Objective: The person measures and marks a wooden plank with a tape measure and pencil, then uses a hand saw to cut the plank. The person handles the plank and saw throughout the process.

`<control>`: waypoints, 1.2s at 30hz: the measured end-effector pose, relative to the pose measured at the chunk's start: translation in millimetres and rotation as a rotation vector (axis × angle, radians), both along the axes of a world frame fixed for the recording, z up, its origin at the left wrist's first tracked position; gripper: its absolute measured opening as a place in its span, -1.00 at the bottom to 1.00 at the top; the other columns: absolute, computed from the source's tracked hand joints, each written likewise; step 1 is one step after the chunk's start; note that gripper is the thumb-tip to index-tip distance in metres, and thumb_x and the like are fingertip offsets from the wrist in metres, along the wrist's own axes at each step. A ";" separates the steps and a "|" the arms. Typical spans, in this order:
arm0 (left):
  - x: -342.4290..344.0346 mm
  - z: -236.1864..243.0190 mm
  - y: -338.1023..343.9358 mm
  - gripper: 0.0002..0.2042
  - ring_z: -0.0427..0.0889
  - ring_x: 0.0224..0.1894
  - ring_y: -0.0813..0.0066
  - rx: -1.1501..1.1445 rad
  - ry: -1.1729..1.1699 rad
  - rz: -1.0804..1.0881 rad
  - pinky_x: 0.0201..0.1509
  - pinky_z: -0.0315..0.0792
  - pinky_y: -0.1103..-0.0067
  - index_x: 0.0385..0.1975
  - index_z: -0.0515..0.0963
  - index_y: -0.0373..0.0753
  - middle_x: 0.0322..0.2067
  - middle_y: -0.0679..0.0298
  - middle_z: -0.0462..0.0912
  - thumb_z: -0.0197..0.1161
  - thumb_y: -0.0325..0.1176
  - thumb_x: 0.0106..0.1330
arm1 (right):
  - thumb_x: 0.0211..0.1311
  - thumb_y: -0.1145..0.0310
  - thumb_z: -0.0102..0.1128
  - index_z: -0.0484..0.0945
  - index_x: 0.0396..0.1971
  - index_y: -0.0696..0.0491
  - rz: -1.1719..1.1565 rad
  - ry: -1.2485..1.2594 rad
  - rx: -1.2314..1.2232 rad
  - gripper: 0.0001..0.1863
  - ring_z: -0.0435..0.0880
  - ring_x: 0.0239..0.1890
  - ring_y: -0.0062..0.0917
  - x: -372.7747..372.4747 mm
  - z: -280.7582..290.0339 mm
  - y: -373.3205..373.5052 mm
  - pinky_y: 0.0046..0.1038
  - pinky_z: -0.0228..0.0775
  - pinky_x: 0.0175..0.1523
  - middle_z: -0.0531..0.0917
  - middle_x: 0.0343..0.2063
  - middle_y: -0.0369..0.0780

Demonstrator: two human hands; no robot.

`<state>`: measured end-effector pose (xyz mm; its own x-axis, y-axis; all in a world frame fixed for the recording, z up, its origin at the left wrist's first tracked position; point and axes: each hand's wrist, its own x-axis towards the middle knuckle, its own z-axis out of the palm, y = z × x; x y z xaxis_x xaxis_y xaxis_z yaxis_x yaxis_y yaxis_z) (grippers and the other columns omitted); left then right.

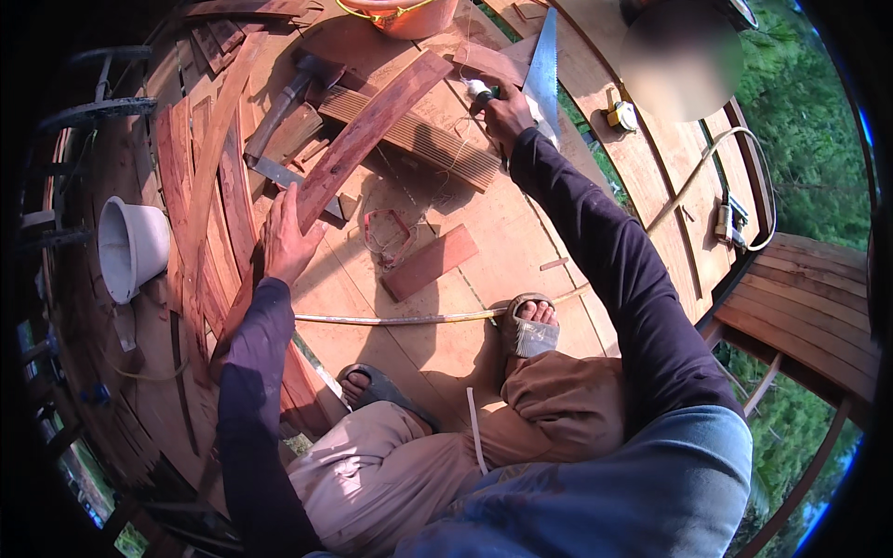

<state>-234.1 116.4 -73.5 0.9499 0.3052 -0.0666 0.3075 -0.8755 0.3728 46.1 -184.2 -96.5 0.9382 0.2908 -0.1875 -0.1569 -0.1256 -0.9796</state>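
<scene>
My left hand (286,237) grips a long reddish board (386,107) that angles up to the right across a ribbed timber block (437,153). My right hand (502,113) is closed on a small white-and-dark object (479,90), too covered to name, beside a handsaw (542,70) with a pale blade. A hammer-like tool (316,74) and a flat metal blade (274,173) lie left of the board. Below it are a red string loop (389,244) and a short wooden offcut (430,262) on the planked deck (549,288).
An orange bucket (400,19) stands at the back. A white bowl (132,249) tilts among loose boards (181,186) at left. A yellow tape measure (621,116) and a metal tool with a hose (730,223) lie at right, near the deck edge. A hose (391,319) crosses by my feet.
</scene>
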 end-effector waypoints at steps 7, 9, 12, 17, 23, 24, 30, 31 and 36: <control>-21.1 -36.7 30.4 -0.09 0.44 0.27 -0.11 0.054 0.158 0.140 0.34 0.34 0.17 0.40 0.18 -0.31 0.23 -0.19 0.42 0.53 -0.14 0.07 | 0.37 0.21 0.23 0.61 -0.02 0.09 0.092 0.171 -0.254 -0.68 0.66 -0.42 -0.50 -5.3 -37.9 -55.6 -0.44 0.50 -0.32 0.69 -0.41 -0.23; -12.3 -36.6 32.5 -0.24 0.56 0.15 -0.10 0.029 0.171 0.125 0.25 0.42 0.19 0.18 0.34 -0.39 0.07 -0.18 0.55 0.54 -0.15 0.04 | 0.34 0.11 0.25 0.60 0.04 0.04 0.261 -0.160 -0.583 -0.60 0.72 -0.27 -0.35 -18.6 -32.7 -59.1 -0.35 0.55 -0.16 0.72 -0.31 -0.19; -4.5 -31.0 37.0 -0.36 0.65 0.02 -0.08 0.002 0.181 0.110 0.18 0.48 0.25 -0.02 0.45 -0.44 -0.08 -0.18 0.64 0.56 -0.17 -0.02 | 0.09 -0.31 0.35 0.48 0.24 -0.04 0.440 -0.505 -0.894 -0.17 0.56 0.19 -0.09 -40.1 -24.2 -48.8 -0.11 0.40 0.24 0.66 0.03 -0.08; -2.1 -24.6 45.8 -0.32 0.70 -0.03 -0.08 -0.059 0.230 0.104 0.12 0.53 0.26 -0.03 0.47 -0.45 -0.13 -0.20 0.68 0.59 -0.16 -0.11 | -0.17 -0.47 0.43 0.38 0.27 0.00 0.748 -0.446 -1.129 0.09 0.46 0.25 0.01 -55.3 -15.1 -19.4 -0.07 0.32 0.32 0.60 0.08 0.03; -3.0 -24.7 54.2 -0.35 0.69 -0.05 -0.13 -0.052 0.246 0.077 0.10 0.54 0.25 -0.06 0.46 -0.45 -0.15 -0.23 0.67 0.52 -0.20 -0.13 | -0.19 -0.30 0.52 0.47 0.05 0.12 0.676 -0.428 -1.191 -0.07 0.52 0.16 -0.10 -78.1 -14.8 -5.5 -0.17 0.41 0.22 0.64 0.01 -0.03; -2.8 -24.0 56.2 -0.36 0.69 -0.05 -0.14 -0.057 0.254 0.076 0.10 0.54 0.24 -0.07 0.46 -0.45 -0.15 -0.24 0.66 0.51 -0.20 -0.13 | -0.19 -0.29 0.52 0.47 0.05 0.12 0.661 -0.438 -1.188 -0.07 0.53 0.16 -0.11 -85.6 -15.3 -3.9 -0.18 0.42 0.22 0.64 0.02 -0.03; -3.1 -24.2 63.3 -0.41 0.67 -0.04 -0.16 -0.039 0.246 0.061 0.08 0.51 0.20 -0.11 0.44 -0.41 -0.16 -0.23 0.65 0.49 -0.21 -0.10 | -0.18 -0.36 0.48 0.41 0.08 0.18 0.659 -0.339 -1.142 0.01 0.50 0.21 -0.06 -119.9 -18.0 4.3 -0.16 0.39 0.27 0.56 0.07 0.07; -3.5 -25.2 63.4 -0.42 0.66 -0.03 -0.16 -0.041 0.253 0.066 0.08 0.50 0.20 -0.11 0.44 -0.40 -0.16 -0.22 0.65 0.50 -0.21 -0.09 | -0.17 -0.36 0.48 0.40 0.08 0.18 0.666 -0.336 -1.141 0.01 0.51 0.20 -0.05 -121.3 -20.4 5.6 -0.16 0.39 0.27 0.56 0.06 0.07; -5.5 -33.1 58.8 -0.40 0.65 0.00 -0.13 -0.032 0.266 0.059 0.13 0.50 0.22 -0.08 0.41 -0.41 -0.11 -0.20 0.64 0.51 -0.20 -0.06 | -0.16 -0.30 0.50 0.38 0.04 0.17 0.708 -0.439 -1.062 -0.04 0.62 0.04 0.00 -110.1 -45.6 -1.6 -0.10 0.47 0.12 0.60 -0.01 0.06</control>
